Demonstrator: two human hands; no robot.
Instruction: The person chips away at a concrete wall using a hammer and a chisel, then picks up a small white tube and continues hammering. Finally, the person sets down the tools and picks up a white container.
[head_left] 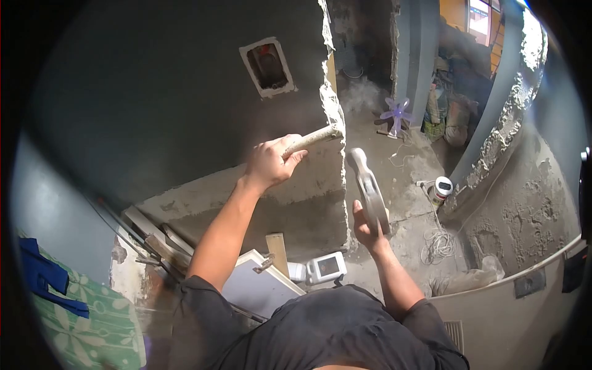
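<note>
My left hand (271, 163) is closed around a thick, dusty rod-shaped chisel (313, 138). The chisel slants up to the right, its far end at the ragged plaster edge (333, 111) of the dark wall. In my right hand (369, 233) is a metal hammer (369, 188), its head raised to the right of the wall edge and apart from the chisel. My fingers wrap the lower part of the hammer, hiding some of its handle.
A recessed wall box (267, 66) opens in the dark wall. Below stand a white panel (256, 283) and a work light (327, 268). To the right are a white bucket (441, 189), coiled cable (438, 245) and stacked sacks (456, 117). Green patterned cloth (92, 320) hangs lower left.
</note>
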